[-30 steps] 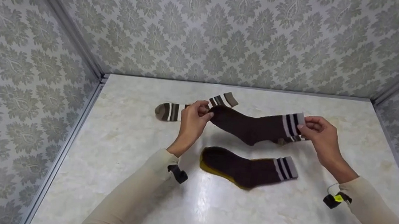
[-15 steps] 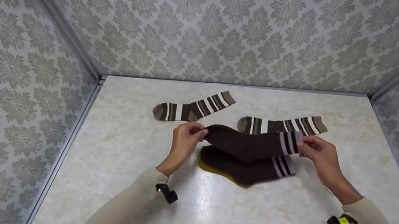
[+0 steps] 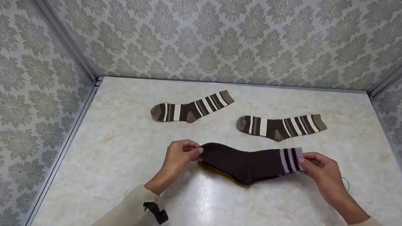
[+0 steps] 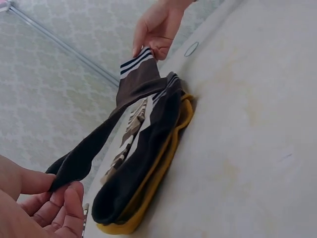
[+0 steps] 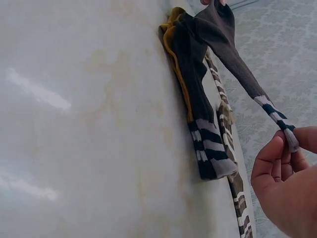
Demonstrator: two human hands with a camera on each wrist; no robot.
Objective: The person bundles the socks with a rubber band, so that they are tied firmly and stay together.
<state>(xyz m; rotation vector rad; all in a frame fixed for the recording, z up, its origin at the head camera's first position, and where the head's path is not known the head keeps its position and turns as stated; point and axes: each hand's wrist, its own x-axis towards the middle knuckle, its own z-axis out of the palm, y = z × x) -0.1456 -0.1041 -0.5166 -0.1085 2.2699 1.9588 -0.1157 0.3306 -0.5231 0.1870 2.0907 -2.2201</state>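
A dark brown sock (image 3: 240,161) with a grey cuff and black stripes is stretched between both hands. My left hand (image 3: 178,158) pinches its toe. My right hand (image 3: 325,176) pinches the cuff. Both wrist views show this sock raised above a stack on the table. In the left wrist view the stack has a dark sock (image 4: 148,153) on top, striped at its cuff, and a mustard-yellow sock (image 4: 161,178) beneath. From the head view the held sock hides most of that stack; a yellow edge shows below it.
Two brown, white and tan striped socks lie flat farther back, a left one (image 3: 190,108) and a right one (image 3: 281,126). A pale marbled table (image 3: 113,178) is bounded by a patterned back wall (image 3: 212,29) and side walls.
Both hands have brought the dark brown sock toward the person, from over the striped socks to above the stack. The right striped sock is uncovered in the head view.
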